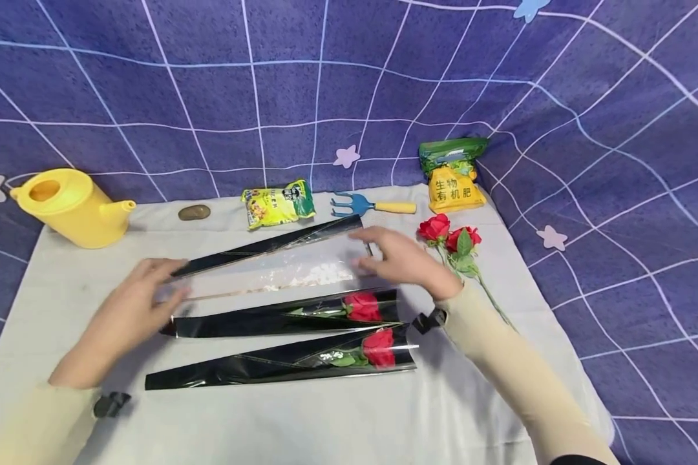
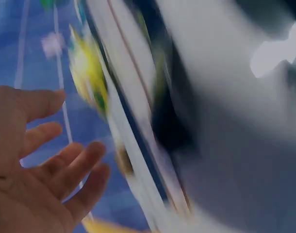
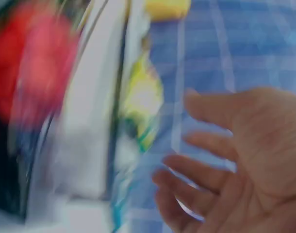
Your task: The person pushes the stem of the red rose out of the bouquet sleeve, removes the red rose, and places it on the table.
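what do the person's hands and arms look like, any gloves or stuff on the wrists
The left hand and right hand are bare, with no gloves. The left sleeve and right sleeve are long, pale cream and plain, reaching the wrists. A small black piece shows at the left wrist and another at the right; their exact form is unclear.

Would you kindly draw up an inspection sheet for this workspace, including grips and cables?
Surface: white cloth, wrinkled.
Job's things: black-edged clear sleeve, no rose visible inside; middle wrapped rose and front wrapped rose nearer the wearer; two loose roses at right.
Clutter: watering can, brown oval object, yellow-green packet, hand fork, green-and-yellow bag, along the back.
Grips: left hand and right hand near the sleeve's opposite ends, holding nothing; touch unclear.
Cables: nothing seen.
Surroundings: blue grid-patterned fabric with stars.
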`<state>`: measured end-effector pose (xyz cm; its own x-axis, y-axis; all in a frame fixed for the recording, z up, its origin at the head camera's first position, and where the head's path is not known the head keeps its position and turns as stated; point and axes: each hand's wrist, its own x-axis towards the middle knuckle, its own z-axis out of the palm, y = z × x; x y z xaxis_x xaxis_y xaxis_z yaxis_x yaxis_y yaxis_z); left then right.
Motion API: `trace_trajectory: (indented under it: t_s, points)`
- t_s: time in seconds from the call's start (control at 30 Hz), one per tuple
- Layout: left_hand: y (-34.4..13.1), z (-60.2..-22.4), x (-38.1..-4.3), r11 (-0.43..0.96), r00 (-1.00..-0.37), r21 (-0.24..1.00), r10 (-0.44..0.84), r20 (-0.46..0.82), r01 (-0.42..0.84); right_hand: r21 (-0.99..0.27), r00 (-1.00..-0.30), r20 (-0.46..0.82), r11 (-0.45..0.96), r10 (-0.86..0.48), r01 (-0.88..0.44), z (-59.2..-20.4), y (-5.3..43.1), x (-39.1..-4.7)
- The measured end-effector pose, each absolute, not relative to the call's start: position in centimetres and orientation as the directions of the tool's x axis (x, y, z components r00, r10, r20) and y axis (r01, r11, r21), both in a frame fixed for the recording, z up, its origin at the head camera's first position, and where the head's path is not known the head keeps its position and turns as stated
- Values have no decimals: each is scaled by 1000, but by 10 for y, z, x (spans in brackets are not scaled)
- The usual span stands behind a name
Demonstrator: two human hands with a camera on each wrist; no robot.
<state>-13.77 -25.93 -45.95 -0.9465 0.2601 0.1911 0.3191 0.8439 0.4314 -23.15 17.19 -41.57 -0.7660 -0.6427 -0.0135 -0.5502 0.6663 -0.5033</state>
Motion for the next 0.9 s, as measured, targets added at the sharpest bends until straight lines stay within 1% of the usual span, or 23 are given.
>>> trace_trajectory:
  t_s: [0.1, 0.17, 0.27, 0.37, 0.47, 0.57, 0.73, 0.9]
  points:
    - [-220, -455, -119, 817, -901, 380, 379, 210, 433, -371, -636, -14, 594, -772, -714, -405, 152, -198]
    - [-197, -456, -111, 802, -865, 326, 455, 211, 501, -260, -590, -23, 575, -807, -776, -406, 141, -180]
    - [-171, -462, -106, 797, -834, 246, 523, 175, 551, -99, -564, -45, 566, -824, -819, -415, 131, -163]
    - [-158, -473, -107, 804, -827, 193, 552, 110, 562, -10, -567, -71, 569, -821, -822, -427, 126, -156]
    - [-152, -482, -111, 813, -830, 177, 555, 52, 554, 21, -584, -89, 585, -807, -811, -434, 123, -156]
    - [-152, -486, -115, 815, -830, 176, 557, 20, 552, 17, -609, -116, 611, -785, -791, -439, 122, -159]
    - [-153, -485, -118, 810, -823, 164, 568, 18, 563, -7, -624, -145, 631, -768, -776, -446, 125, -164]
    - [-155, -486, -122, 802, -820, 179, 571, 52, 570, -34, -614, -96, 620, -783, -784, -451, 127, -169]
